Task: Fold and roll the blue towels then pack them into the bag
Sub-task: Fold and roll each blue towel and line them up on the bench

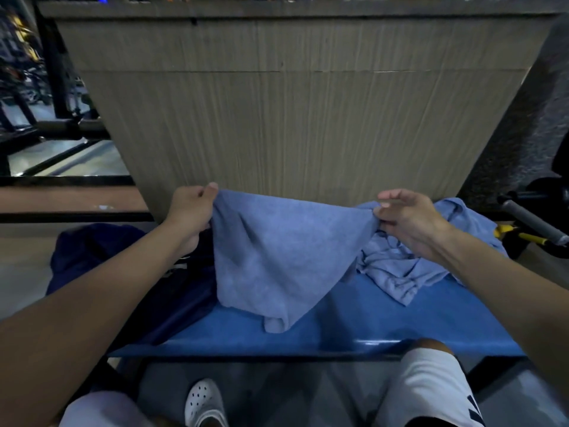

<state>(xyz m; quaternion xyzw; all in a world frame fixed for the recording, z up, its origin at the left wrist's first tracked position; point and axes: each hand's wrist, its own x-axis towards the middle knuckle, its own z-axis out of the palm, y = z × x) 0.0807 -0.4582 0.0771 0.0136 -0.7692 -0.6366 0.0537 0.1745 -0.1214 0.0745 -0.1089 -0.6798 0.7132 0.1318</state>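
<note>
Backdrop: grey-brown wood-grain panel [292, 103], upright just behind the bench and close beyond both hands.
Work surface: glossy blue padded bench [385, 322], running left to right below me.
Bench, left end: dark navy fabric bag [92, 257], slumped; I cannot make out its opening.
Bench, right end: heap of crumpled light blue towels [406, 269], against the panel, partly under the right wrist.
Far right: grey-handled bar with yellow fittings [532, 221], off the bench, near the heap but apart from it.
Below: white shorts [431, 386] and a white perforated clog [204, 402] on the floor.
In the way: the left forearm crosses over the bag; the light blue terry towel [283, 251] hangs in front of the bench's back middle and hides it.
Towel position: held up between both hands above the bench, its lower tip resting bunched on the bench centre.
Towel look: top edge sags slightly; the cloth narrows downward, with soft diagonal creases.
Grip, left: left hand [192, 211], fingers curled, thumb and fingertips pinching the top left corner.
Grip, right: right hand [409, 220], thumb and lower fingers pinching the top right corner; I see the upper fingers straight and together above the pinch.
</note>
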